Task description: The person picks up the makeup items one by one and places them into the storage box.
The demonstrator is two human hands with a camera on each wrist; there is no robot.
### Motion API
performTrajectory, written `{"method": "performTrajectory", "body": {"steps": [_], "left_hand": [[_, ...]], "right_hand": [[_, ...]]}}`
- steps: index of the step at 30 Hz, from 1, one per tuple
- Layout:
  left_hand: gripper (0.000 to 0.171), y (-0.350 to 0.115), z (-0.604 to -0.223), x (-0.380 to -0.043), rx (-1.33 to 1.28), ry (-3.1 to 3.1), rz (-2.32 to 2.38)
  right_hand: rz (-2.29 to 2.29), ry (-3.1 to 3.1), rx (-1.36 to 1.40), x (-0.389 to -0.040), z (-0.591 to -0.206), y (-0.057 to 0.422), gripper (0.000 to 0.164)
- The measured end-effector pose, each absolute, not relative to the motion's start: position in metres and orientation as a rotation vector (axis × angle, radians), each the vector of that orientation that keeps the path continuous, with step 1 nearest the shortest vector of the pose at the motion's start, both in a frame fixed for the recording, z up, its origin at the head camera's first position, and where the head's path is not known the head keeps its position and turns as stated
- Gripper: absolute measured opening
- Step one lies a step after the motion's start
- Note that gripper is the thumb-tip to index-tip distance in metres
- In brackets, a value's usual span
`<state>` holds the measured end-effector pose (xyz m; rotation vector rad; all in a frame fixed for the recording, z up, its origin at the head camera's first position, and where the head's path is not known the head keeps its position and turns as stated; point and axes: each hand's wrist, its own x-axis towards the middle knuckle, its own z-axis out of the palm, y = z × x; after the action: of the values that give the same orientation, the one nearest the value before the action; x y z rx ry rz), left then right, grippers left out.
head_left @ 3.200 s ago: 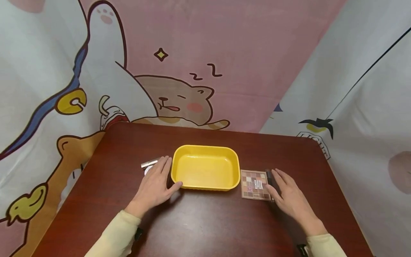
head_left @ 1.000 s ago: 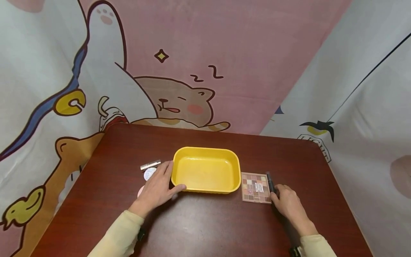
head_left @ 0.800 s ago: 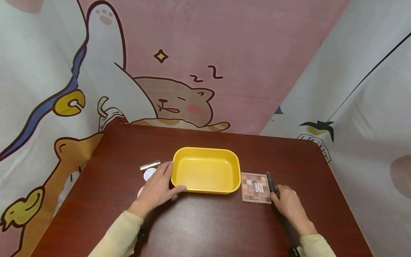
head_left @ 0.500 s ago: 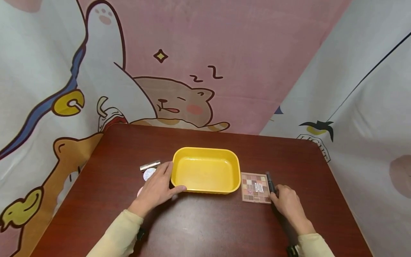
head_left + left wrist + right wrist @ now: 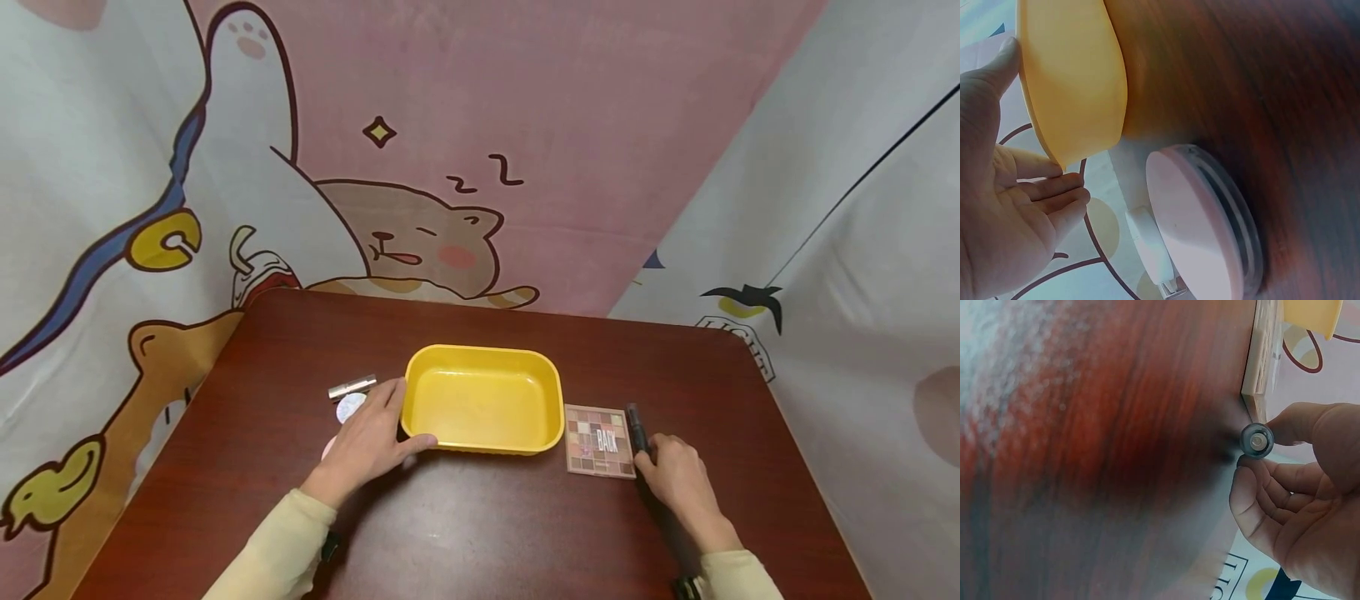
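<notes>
A yellow tray [image 5: 480, 408] sits mid-table. My left hand [image 5: 367, 437] rests against its left front corner, thumb at the front rim and fingers along the side; in the left wrist view the thumb and fingertips touch the rim. My right hand [image 5: 678, 479] pinches a slim dark cosmetic tube [image 5: 636, 427] between thumb and fingers. The right wrist view shows that tube's round end [image 5: 1257, 441] between the fingertips. Just left of it lies an eyeshadow palette [image 5: 598, 442] marked BACK, right beside the tray.
Left of the tray are a silvery tube [image 5: 352, 387], a white round item [image 5: 350, 407] and a pink round compact [image 5: 1194, 219], partly hidden by my left hand in the head view. The brown table [image 5: 480, 533] backs onto a cartoon-printed cloth [image 5: 600, 125].
My right hand has come down from beside the palette and now pinches the dark tube, which has shifted slightly away from the palette. My left hand slid a little toward me, baring the round items.
</notes>
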<state>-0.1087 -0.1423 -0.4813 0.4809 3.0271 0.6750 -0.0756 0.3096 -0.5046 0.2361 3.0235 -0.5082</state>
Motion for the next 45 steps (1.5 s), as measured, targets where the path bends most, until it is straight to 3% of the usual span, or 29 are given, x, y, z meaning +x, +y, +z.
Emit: {"method": "performTrajectory", "body": {"steps": [45], "left_hand": [[0.105, -0.142, -0.48, -0.109, 0.517, 3.032, 0.613]], "right_hand": [[-0.653, 3.179, 0.047, -0.073, -0.473, 0.275, 0.016]]}}
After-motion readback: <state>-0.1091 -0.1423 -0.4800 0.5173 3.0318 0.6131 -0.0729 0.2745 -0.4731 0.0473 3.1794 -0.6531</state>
